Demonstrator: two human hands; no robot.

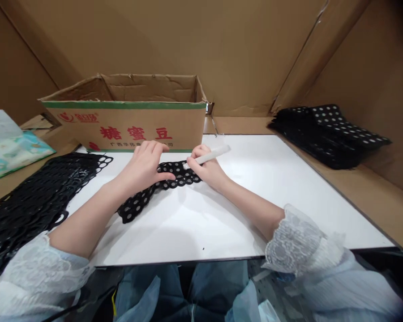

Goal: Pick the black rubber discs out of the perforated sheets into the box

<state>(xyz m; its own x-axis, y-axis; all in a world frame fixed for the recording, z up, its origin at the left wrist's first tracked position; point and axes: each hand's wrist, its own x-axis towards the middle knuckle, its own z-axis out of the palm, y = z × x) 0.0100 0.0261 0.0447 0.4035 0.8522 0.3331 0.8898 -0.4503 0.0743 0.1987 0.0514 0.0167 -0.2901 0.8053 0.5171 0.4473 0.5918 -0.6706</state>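
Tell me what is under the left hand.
Under the left hand is a black dotted strip, showing on either side of it, with the white tabletop below. The stretch directly beneath the palm is covered and cannot be seen.

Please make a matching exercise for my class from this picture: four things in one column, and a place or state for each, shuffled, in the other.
Column one
1. White pen-shaped tool
2. Crumpled black strip with pale round dots
3. Brown cardboard box with green edging and red characters
4. Pile of black, partly white-dotted material

Column two
A. Upright, open at the top
B. On the white tabletop, partly under the left hand
C. To the right of both hands
D. Gripped in the right hand

Right pairs: 1-D, 2-B, 3-A, 4-C
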